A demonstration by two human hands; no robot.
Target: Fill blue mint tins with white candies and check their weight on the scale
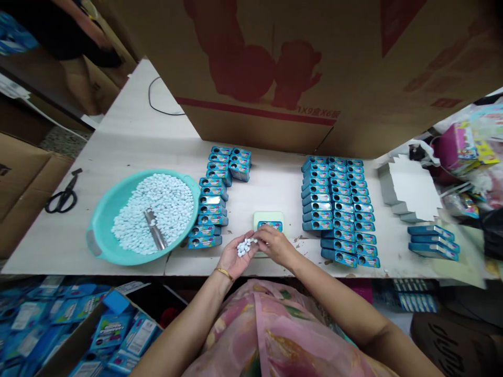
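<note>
A small heap of pale blue-white candies (245,247) lies in the cupped palm of my left hand (234,259), which wears a gold bracelet. My right hand (276,245) is just to its right, thumb and fingers pinched together at the edge of the heap. What is between those fingertips is too small to make out. Directly beyond both hands, a small blue box (270,226) rests on a pale green scale-like base (281,215), partly hidden by my right hand. At left, a turquoise basin (102,220) holds many such candies and a metal scoop (155,230).
Rows of blue boxes (212,209) stand beside the basin, and more boxes (338,209) stand to the right. A large cardboard carton (251,120) borders the back. Scissors (63,196) lie far left; white card pieces (412,188) lie right. A person (78,57) is at upper left.
</note>
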